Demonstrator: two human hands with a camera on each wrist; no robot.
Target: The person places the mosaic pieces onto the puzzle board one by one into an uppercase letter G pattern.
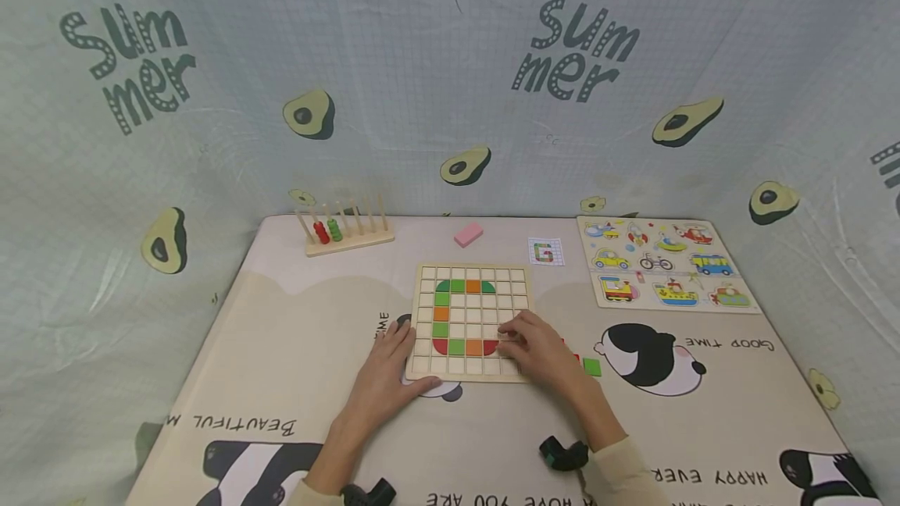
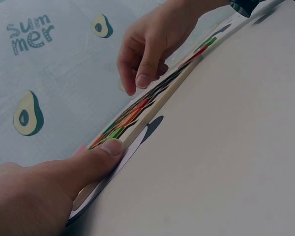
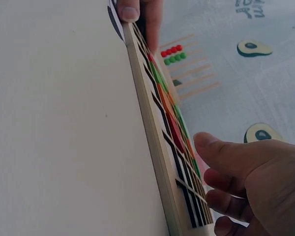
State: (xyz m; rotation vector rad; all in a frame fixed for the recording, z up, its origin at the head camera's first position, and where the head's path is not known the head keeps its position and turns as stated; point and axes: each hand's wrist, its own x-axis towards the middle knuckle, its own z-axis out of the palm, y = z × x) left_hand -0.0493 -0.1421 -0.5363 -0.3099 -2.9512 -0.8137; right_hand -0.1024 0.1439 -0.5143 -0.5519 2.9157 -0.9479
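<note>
A square wooden grid board (image 1: 478, 379) lies before me, with green, orange and red tiles (image 1: 441, 313) set in its cells in a C-like outline. My left hand (image 1: 385, 373) rests at its near left corner, the thumb pressing the front edge and the other fingers along the left side. Over the board's right part hovers my right hand (image 1: 541, 351), its fingers loosely bent near the red corner tile (image 1: 490, 347). In the right wrist view, thumb and fingers of that right hand (image 3: 270, 182) stand apart with nothing visible between them.
Loose tiles, one a green square (image 1: 592, 367), lie right of the board, partly behind my right hand. Farther back are a peg counter with beads (image 1: 350, 242), a pink block (image 1: 468, 235), a small pattern card (image 1: 546, 251) and a vehicle puzzle (image 1: 640, 300).
</note>
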